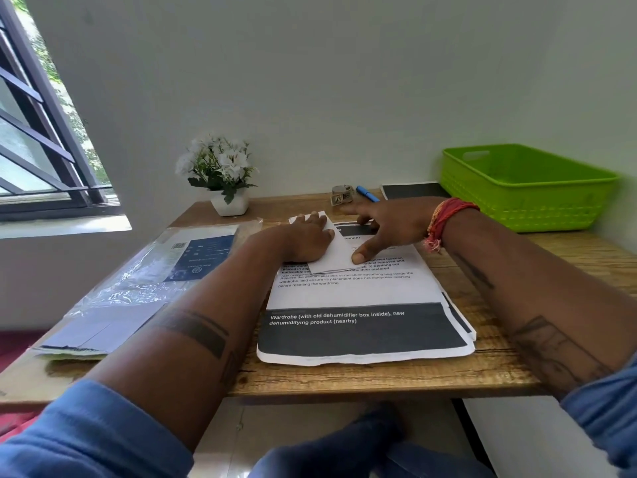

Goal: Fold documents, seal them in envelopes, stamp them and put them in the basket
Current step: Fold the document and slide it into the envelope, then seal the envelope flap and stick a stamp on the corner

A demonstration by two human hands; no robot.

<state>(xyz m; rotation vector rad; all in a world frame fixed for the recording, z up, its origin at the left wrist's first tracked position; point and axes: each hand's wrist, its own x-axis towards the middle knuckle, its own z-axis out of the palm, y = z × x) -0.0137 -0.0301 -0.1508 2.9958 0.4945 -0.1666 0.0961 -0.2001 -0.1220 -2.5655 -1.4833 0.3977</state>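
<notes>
**Mia:** Folding is the step right now, I think. See the small white folded paper [329, 251]? It lies on top of the big stack of printed white sheets with black bands [362, 326], up at the stack's 12 o'clock end.

**Ben:** What are the hands doing?

**Mia:** The left hand [306, 241] lies flat on the folded paper and presses it down. Its fingers look straight, but the tips are a bit blurry, so I can't be sure. The right hand [386, 224] is spread wide. Its thumb pushes on the paper's near edge and its other fingers point toward 11 o'clock.

**Ben:** So nothing is pinched?

**Mia:** No. Both hands only press.

**Ben:** What comes next?

**Mia:** My guess is the fold needs one more firm rub so it stays flat. Then the paper must go in an envelope. The clear plastic pack with a dark blue card and pale envelopes [144, 281] is at 9 o'clock from the stack, so the left hand is close to it.

**Ben:** And after that?

**Mia:** Seal it, then stamp it. A small round stamp-like thing [341, 194] and a blue pen [367, 193] sit at 12 o'clock, by the wall. The bright green plastic basket [527, 188] waits at 2 o'clock, on the far right of the brown wooden table [379, 377].

**Ben:** Anything in the basket?

**Mia:** I see nothing inside, but its near wall hides part of the bottom.
</notes>
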